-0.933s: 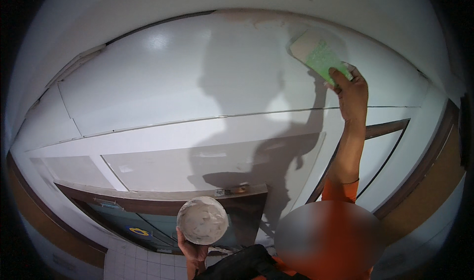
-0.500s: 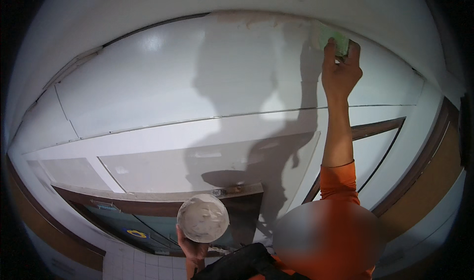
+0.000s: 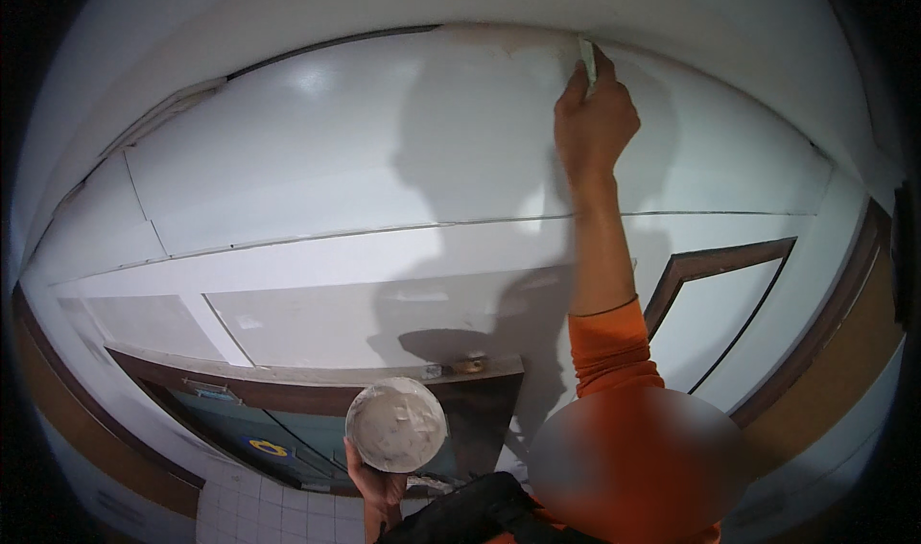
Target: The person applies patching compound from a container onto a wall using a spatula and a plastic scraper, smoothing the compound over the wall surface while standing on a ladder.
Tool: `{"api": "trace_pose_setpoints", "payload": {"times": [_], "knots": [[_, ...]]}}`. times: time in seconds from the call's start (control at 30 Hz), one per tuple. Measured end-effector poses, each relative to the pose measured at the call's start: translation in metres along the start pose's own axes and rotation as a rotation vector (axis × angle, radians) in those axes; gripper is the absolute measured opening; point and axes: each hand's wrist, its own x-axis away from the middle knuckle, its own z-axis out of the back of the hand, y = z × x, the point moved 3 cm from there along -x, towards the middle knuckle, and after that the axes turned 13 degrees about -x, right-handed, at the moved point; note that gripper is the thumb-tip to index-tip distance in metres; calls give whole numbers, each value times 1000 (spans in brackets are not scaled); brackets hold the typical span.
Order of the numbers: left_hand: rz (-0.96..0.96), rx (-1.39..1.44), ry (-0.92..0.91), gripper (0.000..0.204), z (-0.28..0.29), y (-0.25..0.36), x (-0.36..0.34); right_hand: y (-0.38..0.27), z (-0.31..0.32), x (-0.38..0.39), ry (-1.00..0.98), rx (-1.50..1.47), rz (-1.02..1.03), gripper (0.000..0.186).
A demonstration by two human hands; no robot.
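Up at the ceiling seam, right hand (image 3: 593,122) is clenched around a green-white putty knife (image 3: 585,57), blade edge-on, pressed to the white ceiling panel (image 3: 317,151) near a rough filler patch (image 3: 499,37). Long axis of the knife runs along the raised forearm, blade tip pointing away from the person, toward the upper seam. Left hand (image 3: 376,486) sits low, grasping from beneath a round white tub of filler (image 3: 396,424), open side facing up. Step in hand looks like spreading or scraping filler along the joint. Next move likely calls for a firm, flat blade angle and steady pressure along the seam. Brown door frame (image 3: 715,261) sits right of the arm.
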Motion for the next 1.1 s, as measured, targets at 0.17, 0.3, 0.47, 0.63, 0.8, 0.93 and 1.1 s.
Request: {"api": "trace_pose_setpoints", "payload": {"times": [0.17, 0.3, 0.47, 0.63, 0.8, 0.93, 1.1], "knots": [[-16, 33, -15, 73, -2, 1, 3, -34, -16, 4, 11, -129, 80, 36], [-60, 28, -2, 72, 5, 4, 7, -73, -40, 19, 11, -268, 186, 37], [-53, 32, 16, 74, 8, -1, 6, -112, -64, 25, -110, -353, 205, 30], [-72, -2, -2, 74, -1, 2, 9, -140, -68, 30, -278, -597, 95, 22], [-94, 22, 63, 73, 7, 5, 17, -122, -28, 81, -449, -1148, -386, 20], [-60, -18, 69, 75, 4, 4, 27, -59, 20, 196, -660, -1354, -984, 23], [-18, 8, 71, 73, 9, 4, 28, -12, 107, 334, -742, -1172, -1673, 32]]}}
